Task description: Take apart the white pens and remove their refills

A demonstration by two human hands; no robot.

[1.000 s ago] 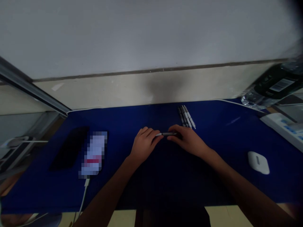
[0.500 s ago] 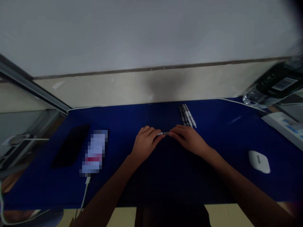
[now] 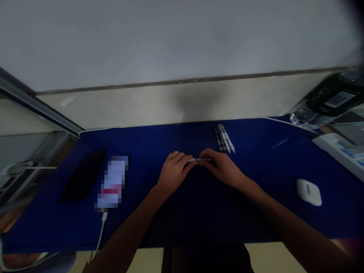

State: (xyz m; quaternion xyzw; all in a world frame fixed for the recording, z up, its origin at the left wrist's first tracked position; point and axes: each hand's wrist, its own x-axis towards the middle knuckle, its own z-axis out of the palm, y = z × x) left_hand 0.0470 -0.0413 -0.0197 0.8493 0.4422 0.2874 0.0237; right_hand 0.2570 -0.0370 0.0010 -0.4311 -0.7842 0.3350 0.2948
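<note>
A slim pen with white and grey parts lies level between my two hands, above the middle of the blue table. My left hand pinches its left end between thumb and fingers. Around the grey right part, my right hand is closed, and the dark pointed tip shows within its curled fingers. Just beyond the right hand, several pens lie side by side in a row, some dark and some white.
On the left lie a dark phone-like slab and a lit phone with a white cable. A white earbud case, a power strip and a plastic bottle are at the right. A wall rises behind the blue table.
My right hand has slid a little left along the pen, toward my left hand, and the pointed tip now shows. The left hand keeps its grip.
</note>
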